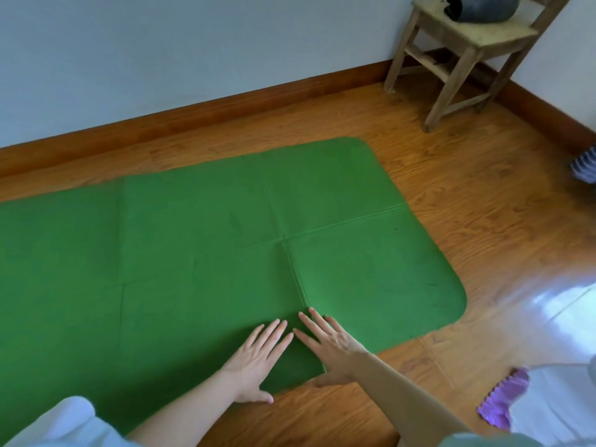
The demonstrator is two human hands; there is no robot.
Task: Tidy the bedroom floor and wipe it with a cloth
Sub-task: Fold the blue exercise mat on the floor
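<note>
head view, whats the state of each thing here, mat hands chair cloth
mat: spread flat on the floor, creased from folds
left hand: open, flat on the mat's near edge
right hand: open, flat on the mat beside the left
chair: upright in the corner, a dark roll on its seat
purple cloth: crumpled on the floor, untouched

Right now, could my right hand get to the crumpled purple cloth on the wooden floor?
Probably yes. The right hand lies flat on the green mat, and only bare wooden floor separates it from the crumpled purple cloth on that side.
</note>
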